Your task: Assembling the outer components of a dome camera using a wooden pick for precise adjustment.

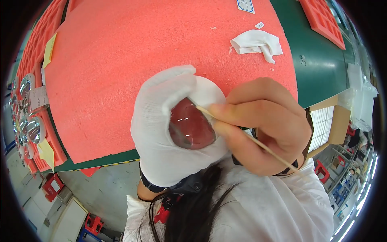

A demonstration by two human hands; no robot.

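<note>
My left hand (151, 121), in a white glove, is closed round a glossy, rounded glass lens (192, 126) that shows reddish with bright reflections. The glove covers the lens's edge, so its full outline is hidden. My right hand (268, 121) is bare and pinches a thin wooden stick (268, 150) between thumb and fingers. The stick's upper end meets the upper edge of the lens beside the glove, while its other end slants down toward my white sleeve. Whether the tip carries cotton is too small to tell. Both hands are over the near part of a pink foam sheet.
The pink foam sheet (100, 80) lies on a green table (312, 66). A crumpled white cloth (258, 43) and small label rest on it. At left, several shiny round lenses (35, 130) sit in pink foam trays. A cardboard box (338, 121) stands at right.
</note>
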